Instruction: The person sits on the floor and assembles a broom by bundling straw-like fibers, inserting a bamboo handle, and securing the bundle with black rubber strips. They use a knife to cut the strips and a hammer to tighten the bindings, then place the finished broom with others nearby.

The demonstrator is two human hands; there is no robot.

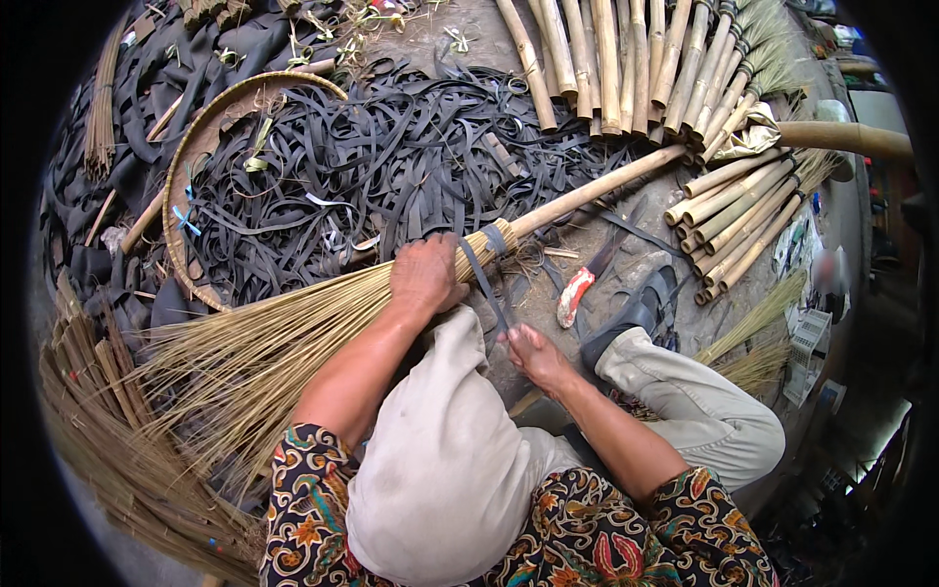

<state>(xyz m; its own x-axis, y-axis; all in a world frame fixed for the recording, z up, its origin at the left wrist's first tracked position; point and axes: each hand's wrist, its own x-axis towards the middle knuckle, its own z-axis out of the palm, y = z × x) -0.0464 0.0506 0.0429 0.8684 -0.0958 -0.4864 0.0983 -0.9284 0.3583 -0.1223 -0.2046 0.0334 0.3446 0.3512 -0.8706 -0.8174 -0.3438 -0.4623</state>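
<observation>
Grey floor (479, 39), dark strips all round, and a broom (362, 303) lying slantwise under the left hand (426, 277)

Beyond the grip, a heap of black strips (421, 147) spills over a round woven tray (178, 210) on the floor. The left hand is curled over the broom's bristles, just short of their bound end; its underside is hidden. From there the long axis runs from near left to far right: the bristles fan out leftward and toward the body, while the handle (597, 201) points right and away. The right hand (536, 357), nearer the body and to the right, is closed in a fist on one end of a dark strip (483, 281), which stretches up to the broom beside the left fingers. Right of the fist lies a knife (577, 296) with a red-and-white handle. Farther off to the right are bundled bamboo poles (738, 210).
</observation>
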